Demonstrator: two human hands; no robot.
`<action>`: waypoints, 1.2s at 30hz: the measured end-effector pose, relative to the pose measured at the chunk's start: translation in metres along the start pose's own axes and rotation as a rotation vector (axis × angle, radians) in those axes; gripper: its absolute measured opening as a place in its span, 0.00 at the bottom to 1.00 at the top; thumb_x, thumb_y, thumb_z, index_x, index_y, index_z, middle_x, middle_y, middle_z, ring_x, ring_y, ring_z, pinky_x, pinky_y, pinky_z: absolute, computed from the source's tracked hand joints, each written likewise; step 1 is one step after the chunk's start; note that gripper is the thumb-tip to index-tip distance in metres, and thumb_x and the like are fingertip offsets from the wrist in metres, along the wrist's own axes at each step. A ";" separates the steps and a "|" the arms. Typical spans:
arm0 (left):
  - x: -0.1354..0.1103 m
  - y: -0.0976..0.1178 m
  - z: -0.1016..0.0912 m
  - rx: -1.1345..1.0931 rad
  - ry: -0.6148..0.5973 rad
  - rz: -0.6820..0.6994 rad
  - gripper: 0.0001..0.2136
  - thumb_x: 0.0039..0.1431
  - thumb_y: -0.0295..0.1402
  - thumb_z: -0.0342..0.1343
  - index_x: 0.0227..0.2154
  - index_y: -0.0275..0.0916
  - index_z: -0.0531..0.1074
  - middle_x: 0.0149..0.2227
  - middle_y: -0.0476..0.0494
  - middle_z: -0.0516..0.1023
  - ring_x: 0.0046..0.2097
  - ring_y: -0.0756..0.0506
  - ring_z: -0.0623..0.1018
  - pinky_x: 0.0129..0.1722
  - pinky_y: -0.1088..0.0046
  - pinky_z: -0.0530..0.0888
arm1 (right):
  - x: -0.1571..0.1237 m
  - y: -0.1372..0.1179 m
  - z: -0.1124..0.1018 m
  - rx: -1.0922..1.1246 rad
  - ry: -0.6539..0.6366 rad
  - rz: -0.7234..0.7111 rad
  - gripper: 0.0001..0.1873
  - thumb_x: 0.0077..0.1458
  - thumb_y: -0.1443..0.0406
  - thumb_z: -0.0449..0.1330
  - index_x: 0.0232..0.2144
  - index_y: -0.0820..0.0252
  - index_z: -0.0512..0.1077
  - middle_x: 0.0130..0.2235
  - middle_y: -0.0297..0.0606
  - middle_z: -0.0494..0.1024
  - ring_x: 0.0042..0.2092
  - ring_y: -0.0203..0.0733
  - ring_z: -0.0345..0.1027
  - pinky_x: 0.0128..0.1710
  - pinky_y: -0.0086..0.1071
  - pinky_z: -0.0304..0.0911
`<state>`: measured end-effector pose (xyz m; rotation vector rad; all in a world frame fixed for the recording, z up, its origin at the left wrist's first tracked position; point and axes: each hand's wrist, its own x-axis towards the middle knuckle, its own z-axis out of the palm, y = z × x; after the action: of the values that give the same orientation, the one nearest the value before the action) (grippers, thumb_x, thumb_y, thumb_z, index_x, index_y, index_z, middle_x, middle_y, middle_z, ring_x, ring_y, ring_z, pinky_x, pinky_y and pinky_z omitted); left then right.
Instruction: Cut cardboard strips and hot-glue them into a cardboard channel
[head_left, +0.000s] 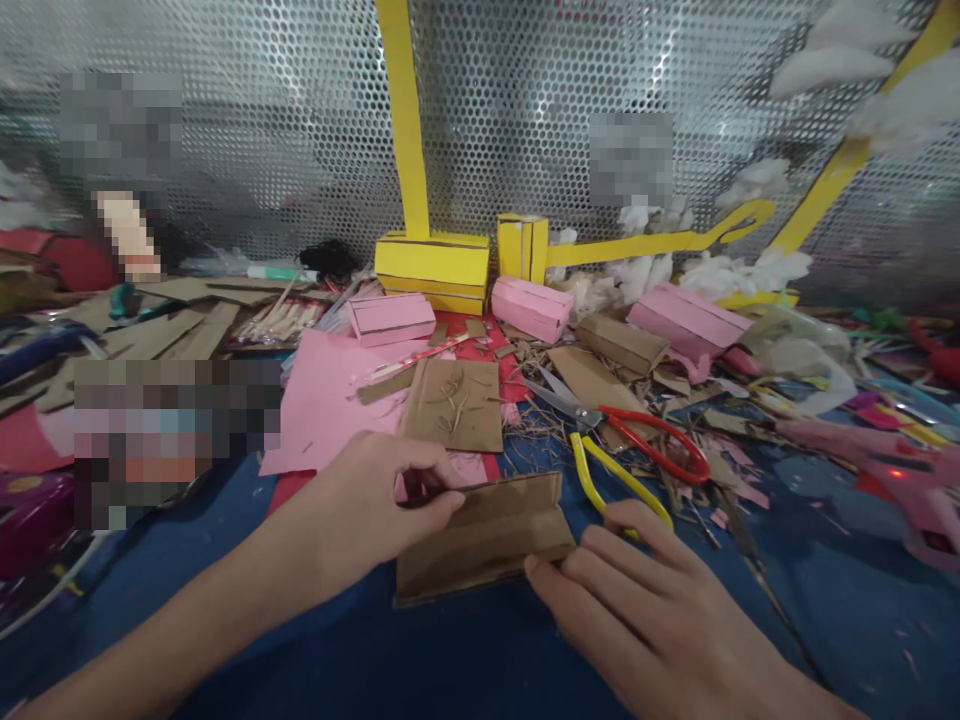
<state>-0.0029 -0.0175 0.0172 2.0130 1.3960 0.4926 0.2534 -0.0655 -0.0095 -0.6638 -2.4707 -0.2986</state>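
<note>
A folded piece of brown cardboard (480, 545), creased lengthwise, lies before me on the blue surface. My left hand (382, 500) bends over its upper left side, thumb and forefinger curled together at the edge. At the right end, my right hand (637, 590) pinches the cardboard's corner between thumb and curled fingers. Scissors (652, 440) with one red and one yellow handle loop rest open just beyond the right hand. Behind the folded piece is a flat cardboard square (454, 405) with thin curled scraps on it.
Pink paper (322, 400) spreads at the left. Pink boxes (532, 308) and a yellow box (431, 265) stand at the back, before a perforated metal panel (495, 110). A pink glue gun (892, 480) with a lit red light lies right. Cardboard strips (172, 330) pile up left.
</note>
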 end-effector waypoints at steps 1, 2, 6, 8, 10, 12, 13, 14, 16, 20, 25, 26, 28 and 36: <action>0.000 0.000 -0.001 0.004 -0.007 -0.001 0.08 0.60 0.35 0.60 0.31 0.41 0.82 0.29 0.50 0.83 0.31 0.48 0.76 0.31 0.74 0.68 | -0.001 0.000 0.000 0.002 -0.005 0.001 0.18 0.72 0.74 0.46 0.43 0.66 0.76 0.29 0.34 0.78 0.32 0.39 0.68 0.47 0.41 0.55; 0.000 0.000 -0.002 0.006 -0.014 0.000 0.08 0.60 0.36 0.59 0.31 0.42 0.82 0.29 0.51 0.83 0.31 0.48 0.76 0.31 0.74 0.68 | -0.002 0.000 0.001 0.005 -0.009 0.004 0.17 0.71 0.75 0.47 0.43 0.66 0.76 0.28 0.34 0.77 0.32 0.39 0.67 0.47 0.41 0.55; 0.000 0.002 -0.004 -0.001 -0.046 0.013 0.08 0.61 0.35 0.59 0.31 0.41 0.82 0.29 0.51 0.83 0.31 0.48 0.76 0.30 0.74 0.68 | -0.005 0.001 0.001 0.021 -0.017 0.008 0.15 0.70 0.74 0.49 0.43 0.66 0.76 0.29 0.34 0.77 0.32 0.40 0.66 0.47 0.41 0.55; -0.001 0.003 -0.005 -0.005 -0.049 0.016 0.08 0.61 0.34 0.59 0.30 0.41 0.82 0.29 0.51 0.83 0.30 0.49 0.76 0.30 0.75 0.67 | -0.004 0.001 0.001 0.020 -0.022 0.005 0.15 0.70 0.74 0.49 0.43 0.66 0.76 0.29 0.34 0.77 0.32 0.40 0.67 0.46 0.41 0.55; -0.001 0.003 -0.004 -0.008 -0.040 0.015 0.07 0.60 0.33 0.59 0.30 0.40 0.82 0.28 0.51 0.83 0.30 0.49 0.75 0.30 0.75 0.67 | -0.003 0.001 0.001 0.026 -0.020 -0.001 0.16 0.70 0.75 0.49 0.42 0.67 0.76 0.29 0.35 0.77 0.32 0.40 0.67 0.45 0.41 0.56; -0.001 0.003 -0.003 -0.014 -0.034 0.022 0.07 0.60 0.33 0.60 0.29 0.40 0.82 0.27 0.51 0.82 0.29 0.49 0.75 0.29 0.75 0.67 | -0.001 0.002 0.001 0.048 -0.022 -0.011 0.15 0.69 0.75 0.49 0.42 0.68 0.76 0.29 0.36 0.77 0.32 0.40 0.66 0.42 0.40 0.57; -0.001 0.003 -0.003 -0.016 -0.035 0.027 0.07 0.60 0.33 0.60 0.30 0.40 0.82 0.27 0.51 0.82 0.29 0.49 0.75 0.29 0.75 0.67 | -0.001 0.002 0.001 0.059 -0.028 -0.016 0.15 0.69 0.76 0.49 0.42 0.68 0.76 0.29 0.36 0.76 0.31 0.40 0.65 0.41 0.39 0.57; -0.001 0.003 -0.003 -0.018 -0.037 0.031 0.07 0.60 0.33 0.59 0.30 0.40 0.82 0.27 0.51 0.82 0.28 0.49 0.75 0.29 0.75 0.67 | -0.001 0.002 0.001 0.066 -0.034 -0.015 0.15 0.69 0.76 0.49 0.42 0.69 0.76 0.29 0.36 0.76 0.31 0.40 0.65 0.39 0.38 0.58; -0.001 0.003 -0.004 -0.020 -0.036 0.034 0.07 0.60 0.33 0.60 0.30 0.41 0.82 0.27 0.51 0.83 0.29 0.49 0.75 0.29 0.75 0.67 | -0.001 0.002 0.001 0.064 -0.051 -0.008 0.15 0.69 0.75 0.48 0.42 0.68 0.76 0.29 0.37 0.75 0.31 0.40 0.65 0.38 0.38 0.58; -0.001 0.003 -0.006 -0.027 -0.036 0.040 0.07 0.60 0.34 0.60 0.30 0.42 0.82 0.27 0.52 0.83 0.29 0.49 0.76 0.29 0.75 0.69 | -0.001 0.001 0.000 0.060 -0.050 0.003 0.16 0.70 0.74 0.48 0.42 0.66 0.76 0.29 0.36 0.76 0.31 0.40 0.67 0.37 0.37 0.60; -0.002 0.004 -0.005 -0.030 -0.020 0.028 0.06 0.59 0.34 0.61 0.32 0.43 0.83 0.29 0.51 0.84 0.30 0.48 0.78 0.30 0.76 0.70 | 0.000 0.001 0.000 0.055 -0.042 0.019 0.16 0.71 0.74 0.47 0.42 0.66 0.75 0.29 0.36 0.76 0.32 0.40 0.68 0.35 0.36 0.59; -0.002 0.004 -0.005 -0.028 -0.018 0.026 0.06 0.59 0.34 0.61 0.33 0.43 0.83 0.29 0.51 0.84 0.30 0.48 0.78 0.30 0.76 0.70 | 0.000 0.001 0.000 0.061 -0.043 0.017 0.16 0.71 0.74 0.47 0.42 0.66 0.75 0.29 0.36 0.76 0.31 0.40 0.68 0.35 0.36 0.59; -0.002 0.004 -0.004 -0.023 -0.017 0.029 0.07 0.59 0.34 0.61 0.33 0.43 0.84 0.29 0.51 0.84 0.30 0.48 0.78 0.30 0.76 0.70 | -0.001 0.001 0.000 0.070 -0.042 0.013 0.15 0.70 0.74 0.48 0.41 0.66 0.75 0.28 0.35 0.75 0.31 0.40 0.66 0.35 0.36 0.59; -0.003 0.005 -0.006 -0.021 -0.024 0.037 0.07 0.60 0.35 0.60 0.34 0.43 0.84 0.28 0.51 0.84 0.30 0.48 0.78 0.30 0.75 0.71 | -0.003 0.003 0.002 0.069 -0.062 0.021 0.15 0.70 0.74 0.49 0.42 0.65 0.76 0.29 0.36 0.76 0.32 0.40 0.67 0.36 0.36 0.59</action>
<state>-0.0043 -0.0197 0.0256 2.0249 1.3361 0.4956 0.2564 -0.0635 -0.0132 -0.6791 -2.5188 -0.1858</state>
